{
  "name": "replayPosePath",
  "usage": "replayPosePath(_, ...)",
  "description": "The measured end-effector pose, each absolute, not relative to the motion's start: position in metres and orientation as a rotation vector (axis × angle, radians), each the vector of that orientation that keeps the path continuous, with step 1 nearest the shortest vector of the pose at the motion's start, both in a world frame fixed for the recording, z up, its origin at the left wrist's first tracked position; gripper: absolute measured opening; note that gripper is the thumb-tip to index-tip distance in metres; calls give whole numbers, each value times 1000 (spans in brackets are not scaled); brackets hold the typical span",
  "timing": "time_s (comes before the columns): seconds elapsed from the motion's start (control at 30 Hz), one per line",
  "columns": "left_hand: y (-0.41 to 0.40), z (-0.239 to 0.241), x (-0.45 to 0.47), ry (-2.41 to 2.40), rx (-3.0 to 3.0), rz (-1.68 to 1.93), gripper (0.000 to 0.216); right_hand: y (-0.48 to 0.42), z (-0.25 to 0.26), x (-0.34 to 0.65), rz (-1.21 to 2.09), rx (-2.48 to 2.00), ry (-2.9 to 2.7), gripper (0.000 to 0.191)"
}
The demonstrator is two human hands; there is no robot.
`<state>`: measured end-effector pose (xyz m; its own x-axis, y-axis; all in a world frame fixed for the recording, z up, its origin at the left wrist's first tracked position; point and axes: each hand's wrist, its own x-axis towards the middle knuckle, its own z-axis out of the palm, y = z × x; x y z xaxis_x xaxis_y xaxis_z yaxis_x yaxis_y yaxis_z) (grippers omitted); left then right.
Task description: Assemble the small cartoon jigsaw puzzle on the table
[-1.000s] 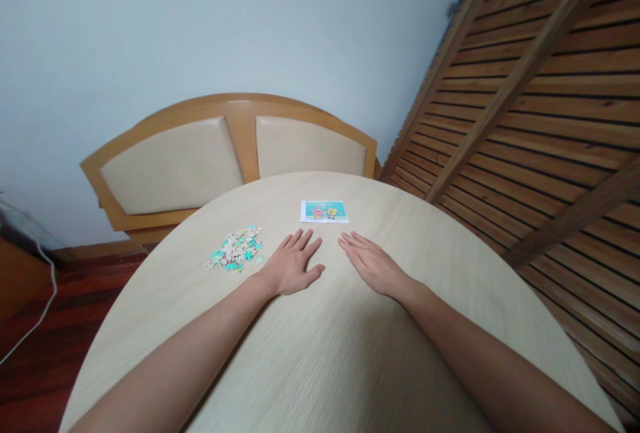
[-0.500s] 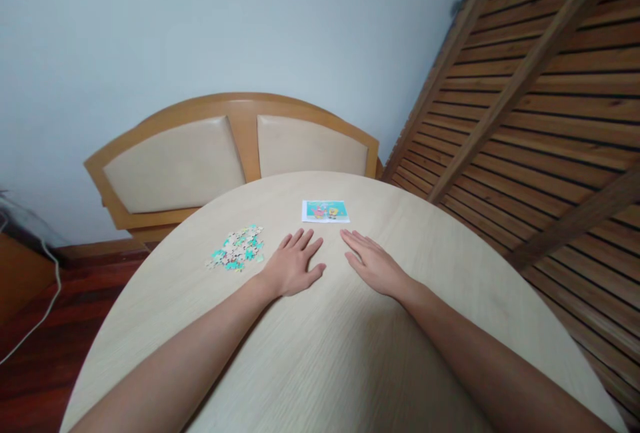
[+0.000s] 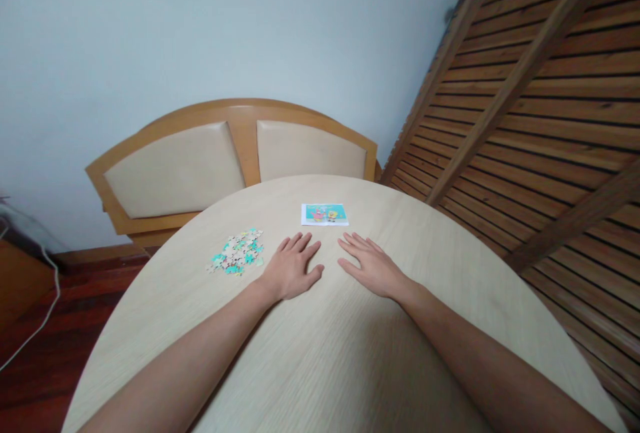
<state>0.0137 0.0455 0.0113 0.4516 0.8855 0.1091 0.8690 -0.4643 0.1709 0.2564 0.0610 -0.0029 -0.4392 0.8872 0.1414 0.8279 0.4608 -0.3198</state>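
Observation:
My left hand (image 3: 291, 266) lies palm down on the pale round table (image 3: 300, 366), fingers spread and holding nothing. To its left is a loose pile of jigsaw puzzle pieces (image 3: 237, 252), some turquoise and many showing a plain pale side. My right hand (image 3: 373, 265) rests flat on the tabletop too, open, with its thumb apart from the fingers. Just beyond both hands lies a small picture card (image 3: 325, 215) with a pink and a yellow cartoon figure on turquoise. Neither hand touches the card or the pieces.
Behind the table's far edge stands a wooden headboard (image 3: 245, 113) with cream padded panels against a pale wall (image 3: 240, 19). A slatted wooden frame (image 3: 530, 106) leans on the right. A white cable (image 3: 54, 286) hangs at the left above a dark red floor (image 3: 65, 326).
My right hand has flattened, its fingers and thumb spreading further apart on the table. My left hand stays in place. The view has shifted slightly.

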Motion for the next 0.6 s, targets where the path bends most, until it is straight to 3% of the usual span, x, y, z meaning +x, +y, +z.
replayPosePath(0.13,44,14,9,1761,2524,409,54,62,-5,256,305,-1440,-2397,59)
replayPosePath(0.4,37,12,-50,2376,2130,300,85,64,-7,256,301,-1432,-2382,57)
replayPosePath(0.6,40,4,-85,2517,1887,282,87,65,-8,255,291,-1450,-2382,58)
